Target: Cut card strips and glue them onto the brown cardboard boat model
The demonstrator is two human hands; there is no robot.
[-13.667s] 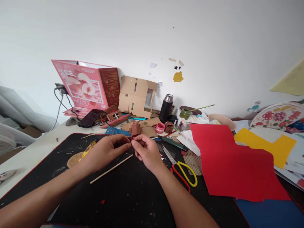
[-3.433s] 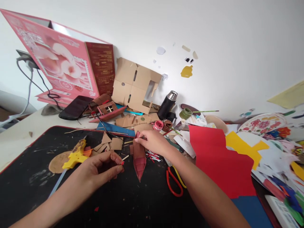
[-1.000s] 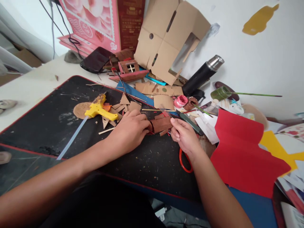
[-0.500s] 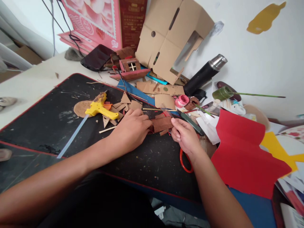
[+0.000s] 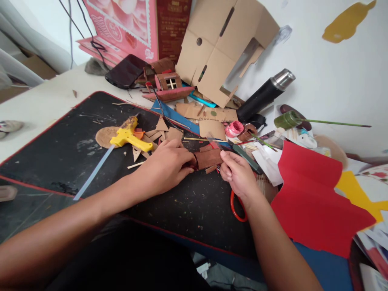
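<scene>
We hold the brown model (image 5: pixel 209 158) at both ends, over the mat (image 5: pixel 182 214) on the worktop (image 5: pixel 62 87), presumably to steady it against twisting. Our right hand (image 5: pixel 238 171) pinches the right end between thumb and bent forefinger. Our left hand (image 5: pixel 169 165) curls at the left end; its fingertips are partly hidden, so we cannot tell what they pinch. The glue gun (image 5: pixel 129 137) lies partly over a disc (image 5: pixel 104 136), nozzle pointing away from us, likely to keep the tip clear of our forearms. The scissors (image 5: pixel 238 208) show one red handle beside our right forearm, within easy reach. The pink jar (image 5: pixel 234 129) stands beyond the model, probably to avoid knocks.
</scene>
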